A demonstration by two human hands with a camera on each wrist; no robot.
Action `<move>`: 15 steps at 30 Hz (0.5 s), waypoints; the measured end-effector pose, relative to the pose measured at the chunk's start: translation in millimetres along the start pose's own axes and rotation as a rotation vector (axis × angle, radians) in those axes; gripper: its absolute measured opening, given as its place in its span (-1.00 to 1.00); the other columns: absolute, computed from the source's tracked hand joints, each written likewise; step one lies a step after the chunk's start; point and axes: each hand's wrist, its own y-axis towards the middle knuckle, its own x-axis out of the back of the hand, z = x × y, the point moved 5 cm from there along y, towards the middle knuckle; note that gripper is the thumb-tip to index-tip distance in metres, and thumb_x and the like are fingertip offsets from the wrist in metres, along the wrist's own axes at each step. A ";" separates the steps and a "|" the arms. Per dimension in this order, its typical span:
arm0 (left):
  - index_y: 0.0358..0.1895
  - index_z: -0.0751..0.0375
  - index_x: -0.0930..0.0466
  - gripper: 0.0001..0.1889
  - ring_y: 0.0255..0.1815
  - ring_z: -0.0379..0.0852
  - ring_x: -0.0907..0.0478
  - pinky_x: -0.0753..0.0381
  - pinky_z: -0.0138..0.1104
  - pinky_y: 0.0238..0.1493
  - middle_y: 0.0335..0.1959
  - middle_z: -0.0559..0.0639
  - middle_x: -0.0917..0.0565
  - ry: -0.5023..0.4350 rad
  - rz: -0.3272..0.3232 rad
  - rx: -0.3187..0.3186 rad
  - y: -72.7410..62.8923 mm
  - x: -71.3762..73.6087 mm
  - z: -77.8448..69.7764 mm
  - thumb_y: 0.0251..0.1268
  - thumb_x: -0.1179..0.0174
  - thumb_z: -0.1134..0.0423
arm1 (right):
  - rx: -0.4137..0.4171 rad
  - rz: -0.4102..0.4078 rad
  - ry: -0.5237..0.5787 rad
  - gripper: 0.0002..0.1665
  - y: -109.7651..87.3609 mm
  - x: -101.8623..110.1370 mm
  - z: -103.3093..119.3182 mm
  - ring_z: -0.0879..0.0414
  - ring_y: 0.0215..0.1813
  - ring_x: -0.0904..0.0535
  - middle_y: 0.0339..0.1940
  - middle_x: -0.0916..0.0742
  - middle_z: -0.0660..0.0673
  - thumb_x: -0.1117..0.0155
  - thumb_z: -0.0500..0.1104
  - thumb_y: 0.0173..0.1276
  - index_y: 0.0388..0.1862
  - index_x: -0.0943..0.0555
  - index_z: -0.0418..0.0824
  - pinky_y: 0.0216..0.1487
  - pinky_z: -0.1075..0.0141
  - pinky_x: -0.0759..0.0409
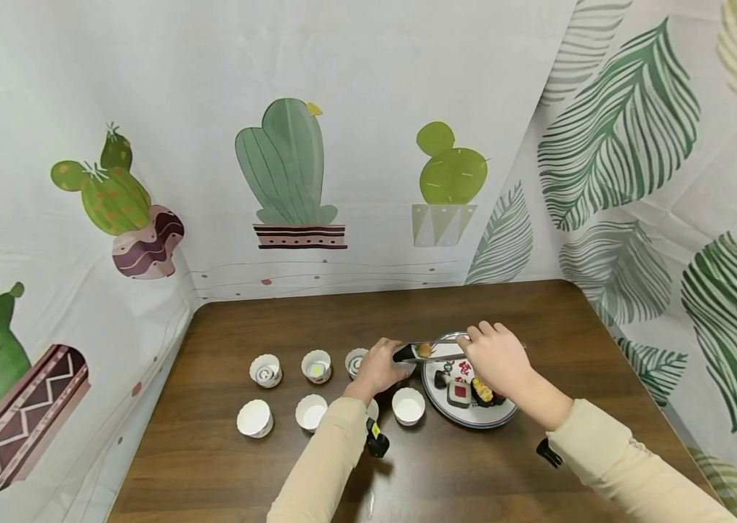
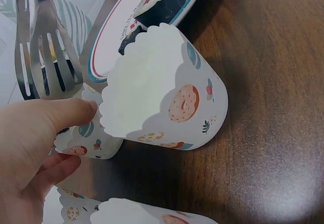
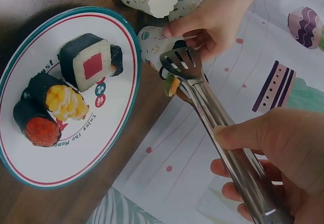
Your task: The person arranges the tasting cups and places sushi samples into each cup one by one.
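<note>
My left hand [image 1: 381, 367] grips a white paper baking cup [image 2: 86, 140] with a scalloped rim and printed doughnuts, thumb on one side and fingers on the other. My right hand [image 1: 496, 359] holds metal tongs [image 3: 223, 118] with slotted ends. Between those ends is a dark-wrapped sushi piece [image 3: 172, 85] with green and orange filling, at the mouth of the cup; the slotted ends partly hide it. Below my right hand lies a white plate [image 1: 466, 423] carrying a square sushi roll [image 3: 85, 61], a corn-topped piece [image 3: 66, 102], a red-roe piece [image 3: 43, 131] and a small dark roll [image 3: 117, 60].
Left of the plate stand several paper cups in two rows. Small sushi pieces sit in back-row cups, such as the far-left cup [image 1: 266, 371]. A front cup [image 1: 408, 407] stands beside the plate. The brown table [image 1: 224, 479] ends at a printed cloth backdrop [image 1: 375, 181].
</note>
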 end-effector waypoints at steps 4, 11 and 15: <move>0.21 0.14 -0.41 -0.37 0.06 0.03 -0.49 -0.52 -0.13 -0.04 0.14 0.07 -0.45 0.005 0.005 0.000 0.2 -1.0 0.0 -0.01 -0.35 0.11 | 0.000 0.026 0.001 -0.81 1.0 -1.4 2.2 -0.01 -0.46 -0.47 -0.53 -0.62 -0.13 -0.24 -0.35 -0.05 -0.38 -0.66 -0.21 -0.51 0.26 -0.32; 0.21 0.13 -0.41 -0.36 0.07 0.01 -0.49 -0.51 -0.14 -0.03 0.13 0.06 -0.46 0.020 0.002 -0.004 0.3 -1.2 0.3 -0.02 -0.36 0.10 | 0.003 0.030 0.002 -0.79 2.5 -3.0 2.4 -0.02 -0.45 -0.48 -0.53 -0.62 -0.13 -0.27 -0.34 -0.11 -0.39 -0.65 -0.21 -0.51 0.26 -0.33; 0.21 0.14 -0.41 -0.36 0.06 0.01 -0.50 -0.51 -0.14 -0.02 0.13 0.06 -0.46 0.017 -0.002 -0.002 0.8 -1.0 0.6 -0.02 -0.35 0.11 | 0.007 0.016 0.003 -0.78 3.5 -3.1 2.0 -0.02 -0.47 -0.47 -0.55 -0.61 -0.13 -0.28 -0.33 -0.14 -0.40 -0.65 -0.21 -0.53 0.27 -0.31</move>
